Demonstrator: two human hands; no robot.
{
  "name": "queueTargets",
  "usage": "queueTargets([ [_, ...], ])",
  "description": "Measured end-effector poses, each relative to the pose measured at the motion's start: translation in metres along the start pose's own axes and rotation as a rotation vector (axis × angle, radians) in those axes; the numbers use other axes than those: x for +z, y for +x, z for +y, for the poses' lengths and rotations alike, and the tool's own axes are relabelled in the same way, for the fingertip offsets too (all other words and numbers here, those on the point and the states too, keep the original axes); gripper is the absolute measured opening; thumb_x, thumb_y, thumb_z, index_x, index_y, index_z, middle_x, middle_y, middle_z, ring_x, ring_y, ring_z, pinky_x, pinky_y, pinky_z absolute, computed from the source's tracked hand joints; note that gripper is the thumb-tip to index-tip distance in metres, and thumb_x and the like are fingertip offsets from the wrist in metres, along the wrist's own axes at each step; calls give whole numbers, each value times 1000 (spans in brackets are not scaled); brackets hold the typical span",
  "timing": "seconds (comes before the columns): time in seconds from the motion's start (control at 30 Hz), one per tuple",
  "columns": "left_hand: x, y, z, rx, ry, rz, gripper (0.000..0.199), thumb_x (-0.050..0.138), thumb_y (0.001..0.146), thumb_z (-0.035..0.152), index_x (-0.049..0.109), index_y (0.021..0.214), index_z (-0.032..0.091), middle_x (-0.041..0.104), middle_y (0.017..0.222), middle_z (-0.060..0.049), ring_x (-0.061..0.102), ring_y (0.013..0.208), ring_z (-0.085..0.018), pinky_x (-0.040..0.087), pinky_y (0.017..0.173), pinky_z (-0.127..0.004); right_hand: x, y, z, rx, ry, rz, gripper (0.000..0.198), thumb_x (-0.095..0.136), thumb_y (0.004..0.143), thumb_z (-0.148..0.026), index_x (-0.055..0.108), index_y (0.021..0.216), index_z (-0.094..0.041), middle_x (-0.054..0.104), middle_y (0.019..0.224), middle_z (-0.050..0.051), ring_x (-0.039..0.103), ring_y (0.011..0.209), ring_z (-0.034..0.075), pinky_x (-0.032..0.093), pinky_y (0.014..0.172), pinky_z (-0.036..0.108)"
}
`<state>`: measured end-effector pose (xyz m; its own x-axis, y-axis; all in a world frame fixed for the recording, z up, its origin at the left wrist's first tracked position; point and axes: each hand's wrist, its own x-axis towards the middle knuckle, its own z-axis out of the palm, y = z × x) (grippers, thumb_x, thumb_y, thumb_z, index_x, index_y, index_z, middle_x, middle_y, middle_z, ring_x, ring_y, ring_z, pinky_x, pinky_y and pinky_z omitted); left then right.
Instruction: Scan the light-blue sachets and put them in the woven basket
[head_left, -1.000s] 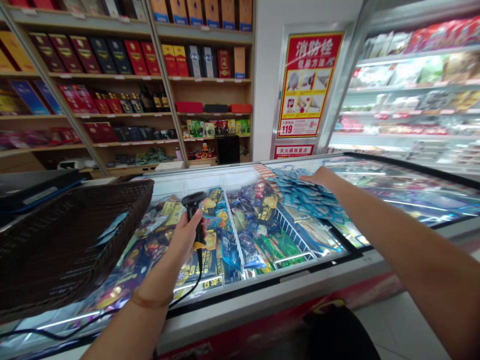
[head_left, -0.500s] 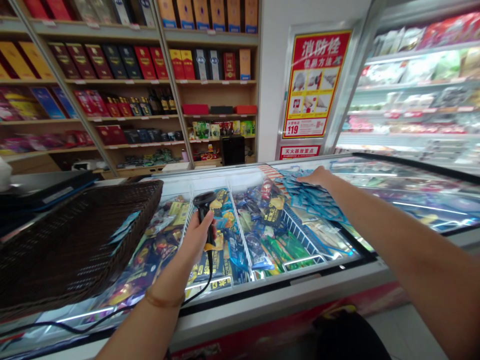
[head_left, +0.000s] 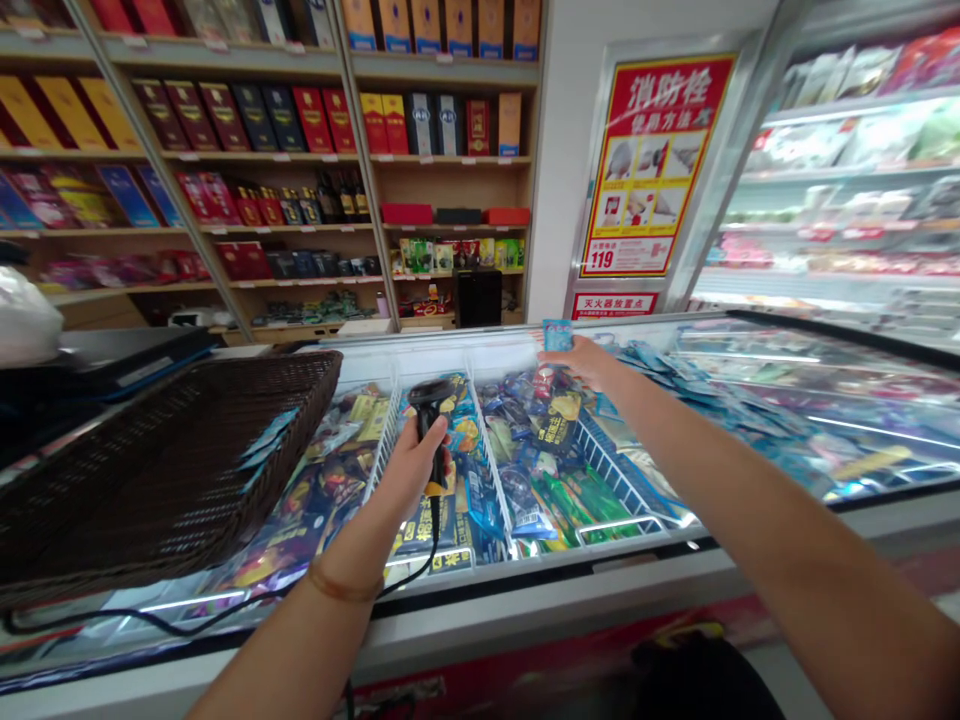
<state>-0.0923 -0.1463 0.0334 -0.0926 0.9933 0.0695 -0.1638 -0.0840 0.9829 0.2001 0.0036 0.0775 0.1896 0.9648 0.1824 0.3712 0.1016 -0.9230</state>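
My left hand (head_left: 418, 462) is wrapped round the handle of a black barcode scanner (head_left: 430, 400), held over the freezer with its cord trailing down. Farther off, my right hand (head_left: 581, 357) pinches a small blue packet (head_left: 557, 337), which stands up above the fingers. To the right of that hand, many similar blue packets (head_left: 690, 385) lie in a loose heap on the freezer's glass top, partly behind my right forearm. A brown wicker basket (head_left: 187, 390) on the left contains several blue packets (head_left: 268, 448) along its right side.
The chest freezer (head_left: 510, 590) spans the front, with bagged goods in white wire dividers under glass. The scanner cord (head_left: 180, 632) runs leftward across its front edge. Shelves of boxes (head_left: 315, 118) and a red notice (head_left: 660, 165) stand behind. A lit display fridge (head_left: 847, 190) is at right.
My right hand has left the heap and moved left, now holding up one blue packet. The scanner stays in my left hand. The whole view has shifted slightly.
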Motion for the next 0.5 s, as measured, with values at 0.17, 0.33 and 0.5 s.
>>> queueTargets([
  [0.17,0,1,-3,-10,10,-7,59,78,64,62,50,95,21,59,69,5,53,45,-10,40,41,-23,95,-25,2,227,506,-66,14,67,85,-34,57,86,-23,71,85,1,67,88,18,55,85,37],
  [0.33,3,-1,-5,-21,17,-28,60,78,63,65,47,91,22,56,64,6,49,41,-9,37,39,-23,138,-37,9,211,617,-164,10,66,85,-30,61,86,-20,73,79,0,71,84,17,56,87,36],
  [0.5,8,-8,-5,-28,81,-86,52,77,69,60,48,90,22,55,60,6,49,42,-10,38,43,-23,133,-37,13,168,671,-204,16,79,78,-29,67,81,-18,75,74,3,75,85,21,57,88,35],
])
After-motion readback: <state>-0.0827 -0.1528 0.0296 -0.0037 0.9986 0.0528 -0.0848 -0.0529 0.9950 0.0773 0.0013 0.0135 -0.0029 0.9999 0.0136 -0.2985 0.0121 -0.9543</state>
